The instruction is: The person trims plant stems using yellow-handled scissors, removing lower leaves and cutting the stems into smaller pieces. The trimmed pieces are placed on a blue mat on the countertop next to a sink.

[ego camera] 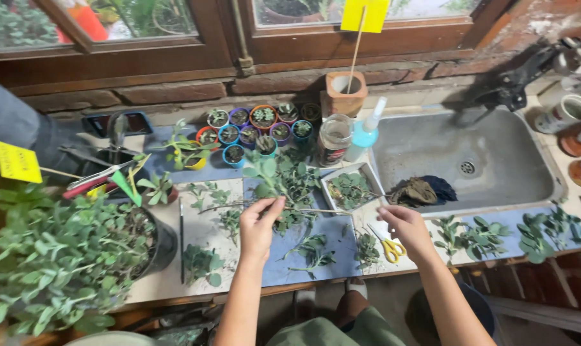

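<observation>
Two hands hold one long stem (303, 210): left hand (259, 224) pinches it, right hand (407, 229) grips its end. One scissors (390, 247), eleven small pots (263, 116) nearby.

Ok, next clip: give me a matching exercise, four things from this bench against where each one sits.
Things:
1. scissors
2. dark cloth
3. spray bottle
4. big potted plant

Places:
A. in the sink
B. far left of the bench
C. flat on the bench, just under the right hand
D. upright between the glass jar and the sink

Pairs: 1-C, 2-A, 3-D, 4-B
</observation>
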